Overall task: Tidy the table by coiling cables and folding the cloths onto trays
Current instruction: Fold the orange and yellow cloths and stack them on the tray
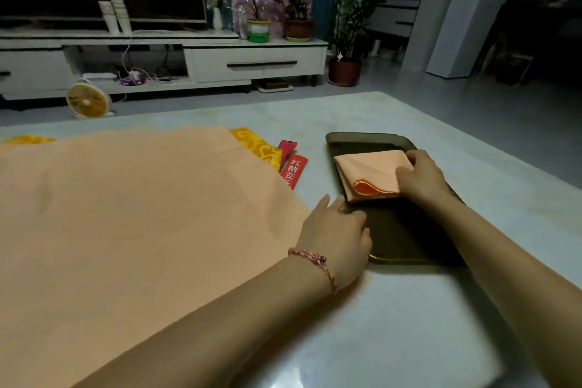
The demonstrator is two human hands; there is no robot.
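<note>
While both hands work at the tray [406,236], a folded cloth [368,172] lies on its far half, right of centre frame.
Right hand [422,178] grips the folded cloth at its right edge, fingers curled over it, thumb on top. Left hand [337,236] holds the tray's left rim with curled fingers. The tray sits on the counter [409,324]. A spread cloth [126,214] covers the left half of the frame, under the left forearm. A yellow cloth [258,148] shows at its far corner, with red packets [294,170] just beside, between spread cloth and tray.
</note>
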